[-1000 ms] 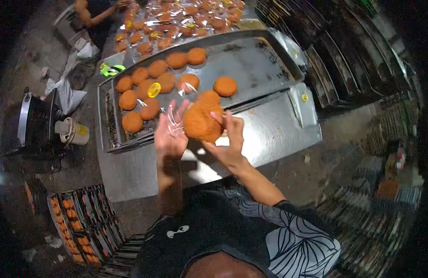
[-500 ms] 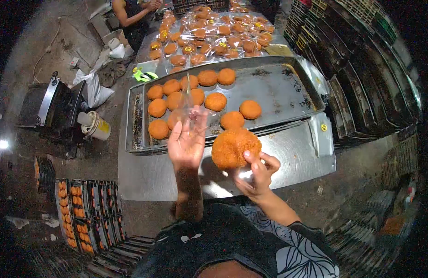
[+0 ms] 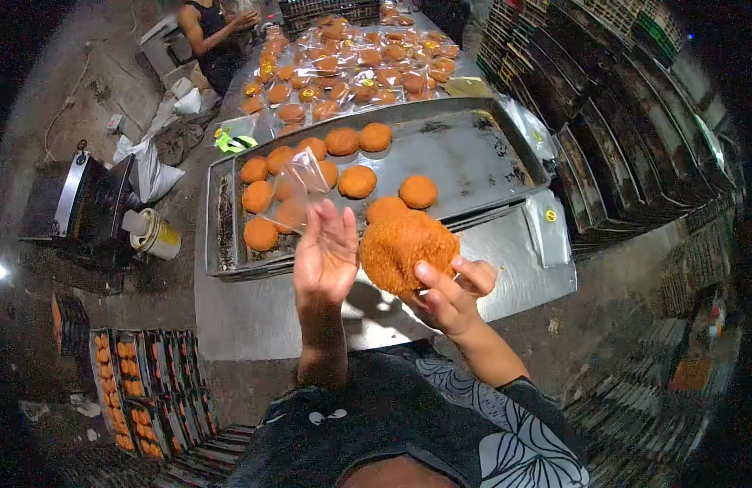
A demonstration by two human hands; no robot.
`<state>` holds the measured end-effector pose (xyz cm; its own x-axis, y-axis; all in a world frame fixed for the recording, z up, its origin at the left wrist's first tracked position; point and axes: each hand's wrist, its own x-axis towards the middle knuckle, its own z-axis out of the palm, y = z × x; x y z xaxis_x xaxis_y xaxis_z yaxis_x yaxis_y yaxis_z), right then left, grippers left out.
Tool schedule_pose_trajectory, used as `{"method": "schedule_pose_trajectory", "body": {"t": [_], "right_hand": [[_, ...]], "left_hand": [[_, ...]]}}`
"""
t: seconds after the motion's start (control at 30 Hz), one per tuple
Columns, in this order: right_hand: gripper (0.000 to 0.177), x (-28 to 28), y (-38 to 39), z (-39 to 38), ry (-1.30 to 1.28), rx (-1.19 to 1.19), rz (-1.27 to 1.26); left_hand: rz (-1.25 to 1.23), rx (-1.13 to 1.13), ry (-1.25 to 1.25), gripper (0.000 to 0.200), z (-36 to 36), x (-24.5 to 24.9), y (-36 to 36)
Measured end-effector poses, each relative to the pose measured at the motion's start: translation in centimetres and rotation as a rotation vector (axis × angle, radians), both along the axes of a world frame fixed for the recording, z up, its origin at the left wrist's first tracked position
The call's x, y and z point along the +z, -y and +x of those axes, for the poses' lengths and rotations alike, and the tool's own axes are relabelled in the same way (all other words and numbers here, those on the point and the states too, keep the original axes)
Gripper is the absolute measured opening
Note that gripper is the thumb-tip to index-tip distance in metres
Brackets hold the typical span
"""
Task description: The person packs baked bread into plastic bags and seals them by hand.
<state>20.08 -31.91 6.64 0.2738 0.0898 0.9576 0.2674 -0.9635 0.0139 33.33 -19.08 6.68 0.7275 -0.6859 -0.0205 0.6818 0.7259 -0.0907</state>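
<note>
My right hand grips a large crumb-coated orange-brown bun, thumb pressed into its near side, above the table's front part. Just left of the bun, my left hand is palm up, its fingertips pinching a clear plastic bag that stands up over the tray. The bag partly veils the buns behind it. Beyond both hands lies a dark metal tray with several similar buns grouped mostly at its left, among them a bun nearer the middle.
Bagged buns cover the far part of the metal table. A green-yellow object lies behind the tray's left corner. Plastic bags lie at the right edge. Stacked trays stand right; another person stands far left.
The plastic bag has spread out and tilted left above my left hand. The bun has moved closer to that hand and turned, looking more dented. The view has shifted slightly.
</note>
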Motion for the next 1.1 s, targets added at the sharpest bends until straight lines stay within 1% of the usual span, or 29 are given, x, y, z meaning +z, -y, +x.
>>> {"method": "schedule_pose_trajectory", "body": {"t": [0.03, 0.07, 0.1, 0.17, 0.2, 0.23, 0.27, 0.3, 0.37, 0.4, 0.43, 0.5, 0.53, 0.57, 0.6, 0.63, 0.67, 0.7, 0.73, 0.77, 0.8, 0.83, 0.87, 0.9, 0.97, 1.0, 1.03, 1.07, 1.1], "right_hand": [[0.035, 0.1, 0.1, 0.0, -0.005, -0.007, -0.074], [0.031, 0.5, -0.1, 0.1, 0.024, -0.011, -0.052], [0.031, 0.8, 0.1, 0.2, 0.023, -0.008, -0.052], [0.023, 1.1, 0.7, 0.6, 0.177, 0.007, -0.078], [0.022, 1.2, 0.7, 1.2, 0.244, 0.022, -0.058], [0.022, 1.7, 0.7, 1.7, 0.24, 0.006, -0.056], [0.026, 2.6, 0.8, 2.0, 0.057, -0.02, -0.118], [0.031, 3.1, 0.7, 2.3, -0.132, -0.055, -0.171], [0.041, 3.1, 0.1, 3.8, -0.107, 0.039, 0.123], [0.049, 1.2, -0.4, 3.3, -0.115, 0.049, 0.15], [0.056, -2.5, -0.6, 3.4, -0.154, 0.167, 0.208], [0.06, -3.0, -2.4, 1.8, -0.32, 0.099, 0.507], [0.063, -4.1, -2.7, 3.1, -0.376, -0.05, 0.497], [0.066, -5.2, -2.8, 4.3, -0.441, -0.185, 0.48], [0.067, -4.9, -2.9, 4.1, -0.425, -0.015, 0.637], [0.067, -5.4, -2.9, 3.2, -0.438, -0.014, 0.654], [0.063, -5.6, -2.4, 1.6, -0.656, 0.073, 1.052], [0.06, -5.9, -1.6, 0.5, -0.878, 0.164, 1.439], [0.046, -9.0, 0.3, 0.9, -0.796, -0.017, 0.834], [0.027, -9.8, 3.1, 2.0, -0.643, 0.254, 0.689], [0.018, -10.5, 5.0, 3.9, -0.97, 0.156, 1.035], [0.016, -7.8, 7.1, 5.6, -0.77, 0.143, 0.935], [0.02, -3.6, 8.4, 7.7, -0.913, 0.009, 0.899], [0.02, -2.6, 9.1, 10.2, -0.891, 0.025, 0.858], [0.035, -1.0, 9.4, 15.0, -0.178, 0.149, 0.463], [0.048, -1.6, 8.1, 13.1, -0.353, 0.232, 0.487], [0.046, -4.5, 7.2, 11.4, -0.444, 0.403, 0.632], [0.046, -8.3, 7.4, 7.9, -0.723, 0.423, 0.675], [0.035, -9.5, 6.3, 2.9, -0.869, 0.337, 0.874]], "left_hand": [[0.078, 0.016, 0.013, 0.015, -0.3, 0.3, 0.1], [0.113, 0.035, 0.036, 0.015, -0.7, 0.6, 0.2], [0.113, 0.038, 0.034, 0.015, -0.7, 0.3, 0.1], [0.07, 0.051, 0.078, 0.02, -0.9, -0.5, 0.1], [0.073, 0.043, 0.075, 0.02, -1.5, 0.2, 0.3], [0.163, 0.057, 0.087, 0.025, -2.4, 1.8, 0.6], [0.251, 0.061, 0.099, 0.031, -3.2, 2.5, 1.1], [0.257, 0.026, 0.096, 0.031, -3.4, 1.8, 1.1], [0.917, 0.274, 0.892, 0.048, -3.4, -0.2, 0.9], [0.576, 0.062, 0.4, 0.056, -4.4, 1.7, 1.7], [0.592, -0.002, 0.394, 0.056, -4.7, 0.7, 1.8], [0.726, 0.104, 0.473, 0.059, -5.3, -2.9, 2.1], [0.635, 0.024, 0.228, 0.051, -6.6, -4.1, 2.9], [0.652, -0.002, 0.208, 0.051, -6.1, -7.0, 2.5], [0.616, -0.099, 0.13, 0.047, -4.5, -10.9, 1.2], [0.58, -0.186, 0.057, 0.044, -4.1, -9.4, 1.7], [0.7, -0.071, 0.008, 0.035, -6.0, -8.0, 2.8], [0.696, -0.058, -0.002, 0.035, -7.0, -8.1, 3.7], [0.919, -0.154, 0.191, 0.03, -7.9, -8.2, 3.8], [1.143, -0.26, 0.396, 0.026, -8.4, -8.0, 3.2], [0.987, -0.338, 0.472, 0.025, -8.1, -15.3, 2.1], [0.821, -0.406, 0.556, 0.025, -7.3, -22.5, 1.5], [1.012, -0.304, 1.03, 0.027, -7.8, -22.3, 2.2], [1.189, -0.156, 1.497, 0.029, -8.8, -22.1, 3.4], [1.26, 0.254, 2.069, 0.03, -8.2, -27.0, 5.6], [1.118, 0.253, 2.177, 0.025, -7.3, -27.7, 5.5], [0.972, 0.247, 2.281, 0.021, -6.4, -28.2, 5.5], [1.171, -0.025, 2.211, 0.018, -5.7, -28.9, 5.6], [1.351, -0.315, 2.086, 0.016, -5.5, -29.6, 6.0]]}}
